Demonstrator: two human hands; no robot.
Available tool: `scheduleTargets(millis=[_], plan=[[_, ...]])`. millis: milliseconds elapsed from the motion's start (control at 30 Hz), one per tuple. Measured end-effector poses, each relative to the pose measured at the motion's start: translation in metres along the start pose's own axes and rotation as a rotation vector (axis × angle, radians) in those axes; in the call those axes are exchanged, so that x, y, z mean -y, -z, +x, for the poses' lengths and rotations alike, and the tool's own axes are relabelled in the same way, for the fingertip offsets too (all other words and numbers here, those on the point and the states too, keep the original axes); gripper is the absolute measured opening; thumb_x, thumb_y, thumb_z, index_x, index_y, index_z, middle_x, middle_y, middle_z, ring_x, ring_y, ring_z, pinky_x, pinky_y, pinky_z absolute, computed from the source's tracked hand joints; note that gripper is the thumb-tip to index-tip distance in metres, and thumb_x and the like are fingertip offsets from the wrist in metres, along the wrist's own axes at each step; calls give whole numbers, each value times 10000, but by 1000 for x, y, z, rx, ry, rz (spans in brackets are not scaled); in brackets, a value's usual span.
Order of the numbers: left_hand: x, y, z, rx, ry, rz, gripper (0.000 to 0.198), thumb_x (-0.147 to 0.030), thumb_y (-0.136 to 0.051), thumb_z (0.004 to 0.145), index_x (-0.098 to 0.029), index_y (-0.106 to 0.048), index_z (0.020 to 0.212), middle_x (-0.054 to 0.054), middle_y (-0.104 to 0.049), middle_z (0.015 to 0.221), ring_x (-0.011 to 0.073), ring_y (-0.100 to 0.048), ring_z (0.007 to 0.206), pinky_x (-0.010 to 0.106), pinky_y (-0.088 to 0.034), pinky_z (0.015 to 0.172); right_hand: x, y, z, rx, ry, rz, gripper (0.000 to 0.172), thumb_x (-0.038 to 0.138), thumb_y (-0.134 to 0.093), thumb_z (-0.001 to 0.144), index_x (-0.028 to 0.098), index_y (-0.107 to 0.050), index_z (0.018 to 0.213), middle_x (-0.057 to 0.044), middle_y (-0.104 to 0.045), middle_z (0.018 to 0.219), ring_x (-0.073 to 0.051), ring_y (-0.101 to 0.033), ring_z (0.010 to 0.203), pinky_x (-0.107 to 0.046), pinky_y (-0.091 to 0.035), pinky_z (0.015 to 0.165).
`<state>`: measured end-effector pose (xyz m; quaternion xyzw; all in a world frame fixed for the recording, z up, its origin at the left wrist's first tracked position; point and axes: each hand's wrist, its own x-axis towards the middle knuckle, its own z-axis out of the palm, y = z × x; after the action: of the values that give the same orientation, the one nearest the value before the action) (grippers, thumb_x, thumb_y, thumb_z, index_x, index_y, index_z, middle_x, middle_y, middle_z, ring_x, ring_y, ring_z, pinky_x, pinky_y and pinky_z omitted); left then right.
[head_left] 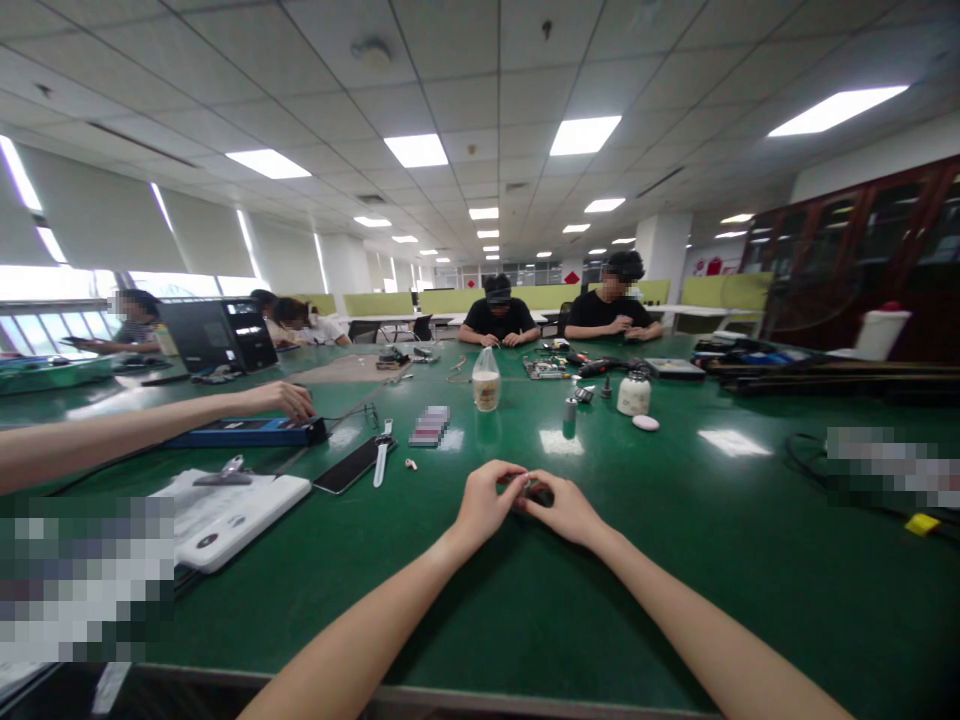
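Note:
Over the green table [660, 620], my left hand [484, 498] and my right hand [566, 508] meet at the fingertips. Both are closed, thumbs and fingers pinched together around something small and dark that the fingers mostly hide. I cannot make out what it is. Ahead of them lie a white earbud [411, 464], a watch with a white strap [382, 458] and a black phone [348, 466]. Farther forward stand a plastic cup in a clear bag [486, 390], a small metal cylinder [570, 410] and a white jar [634, 395] beside a pink oval case [646, 424].
From the left, another person's hand [289, 400] reaches over a blue device [247, 432]. Nearer is a white clipboard [247, 520] with papers. Dark cables [806, 450] lie at right. Across the table sit several people, near a circuit board [546, 369] and a computer case [217, 335].

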<state>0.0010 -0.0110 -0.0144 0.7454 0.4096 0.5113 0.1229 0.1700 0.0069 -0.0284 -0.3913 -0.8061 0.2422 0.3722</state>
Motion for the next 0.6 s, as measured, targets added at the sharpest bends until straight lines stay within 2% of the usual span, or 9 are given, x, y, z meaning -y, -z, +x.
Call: scheduleTargets(millis=[600], plan=[[3, 0, -2, 1, -11, 31, 169, -265, -579, 865, -198, -717, 935, 40, -728, 901, 164, -659, 819, 264, -518, 727, -1, -1, 0, -2, 6, -3, 327, 366, -653, 777, 235, -635, 1076, -29, -728, 932, -215, -675, 875, -328, -511, 787]])
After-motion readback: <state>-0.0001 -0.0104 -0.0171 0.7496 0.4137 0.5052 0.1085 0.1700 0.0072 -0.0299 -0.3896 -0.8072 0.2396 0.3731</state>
